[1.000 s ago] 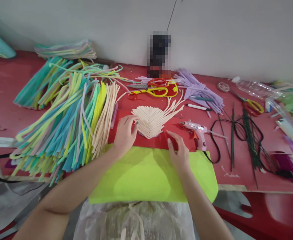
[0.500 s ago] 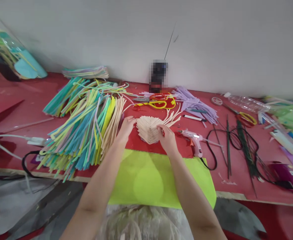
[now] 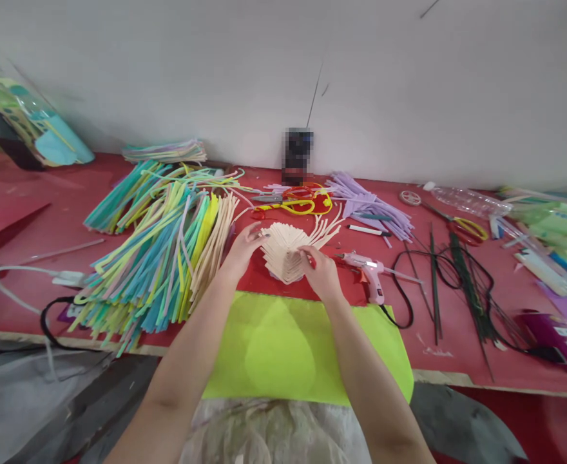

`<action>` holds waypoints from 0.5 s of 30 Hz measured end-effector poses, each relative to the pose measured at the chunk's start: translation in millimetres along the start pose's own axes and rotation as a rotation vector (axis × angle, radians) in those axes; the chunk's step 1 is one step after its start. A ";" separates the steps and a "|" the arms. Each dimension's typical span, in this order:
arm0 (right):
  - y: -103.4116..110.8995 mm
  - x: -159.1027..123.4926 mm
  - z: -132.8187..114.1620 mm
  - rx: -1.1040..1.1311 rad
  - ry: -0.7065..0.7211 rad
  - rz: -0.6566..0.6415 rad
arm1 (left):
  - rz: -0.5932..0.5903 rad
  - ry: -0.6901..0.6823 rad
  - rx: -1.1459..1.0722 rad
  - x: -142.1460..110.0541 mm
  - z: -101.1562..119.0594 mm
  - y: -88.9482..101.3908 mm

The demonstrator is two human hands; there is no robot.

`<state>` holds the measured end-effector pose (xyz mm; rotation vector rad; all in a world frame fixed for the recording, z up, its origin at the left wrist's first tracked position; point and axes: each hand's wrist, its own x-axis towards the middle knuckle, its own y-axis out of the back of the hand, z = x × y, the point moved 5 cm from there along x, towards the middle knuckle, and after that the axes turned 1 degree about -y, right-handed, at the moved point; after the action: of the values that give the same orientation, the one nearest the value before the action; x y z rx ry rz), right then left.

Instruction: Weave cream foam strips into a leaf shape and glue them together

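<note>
A cream leaf-shaped piece made of folded pipe cleaners (image 3: 282, 248) lies on the red table in front of me, loose stems fanning out at its upper right. My left hand (image 3: 243, 250) pinches its left edge between thumb and fingers. With bent fingers closed on the right side of the piece, my right hand (image 3: 319, 270) hides part of that edge. Left of my left hand, a strip of cream pipe cleaners (image 3: 213, 245) borders a big multicoloured pipe cleaner heap (image 3: 153, 258). A pink glue gun (image 3: 373, 277) lies right of my right hand.
Yellow-handled scissors (image 3: 296, 206) and purple pipe cleaners (image 3: 373, 206) lie behind the piece, near a marker (image 3: 368, 230). A blurred-out dark object (image 3: 297, 154) stands at the wall. Green stem wires (image 3: 471, 290) and a black cable are at right. A lime-green sheet (image 3: 283, 348) covers the front edge.
The view has shifted slightly, so the table contents sit a little lower and further left. My right hand has moved slightly inward over the cream piece; my left hand stays at its left edge.
</note>
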<state>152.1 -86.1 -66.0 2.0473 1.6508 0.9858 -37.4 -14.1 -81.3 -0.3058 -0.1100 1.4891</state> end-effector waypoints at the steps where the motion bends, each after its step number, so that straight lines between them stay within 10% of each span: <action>1: 1.0 0.4 0.9 0.007 -0.009 0.007 | -0.037 0.002 -0.026 -1.2 1.5 -3.3; 7: 6.0 0.7 -1.5 0.115 -0.022 0.066 | -0.069 0.093 -0.024 -5.2 -7.2 -10.3; 15: 34.3 -3.8 -3.8 0.411 -0.046 0.536 | 0.025 -0.109 -0.177 -0.5 9.0 -5.5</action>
<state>173.8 -99.6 -42.6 2.8613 1.3904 0.7784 -34.5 -13.7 -71.2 -0.3689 -0.3273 1.5239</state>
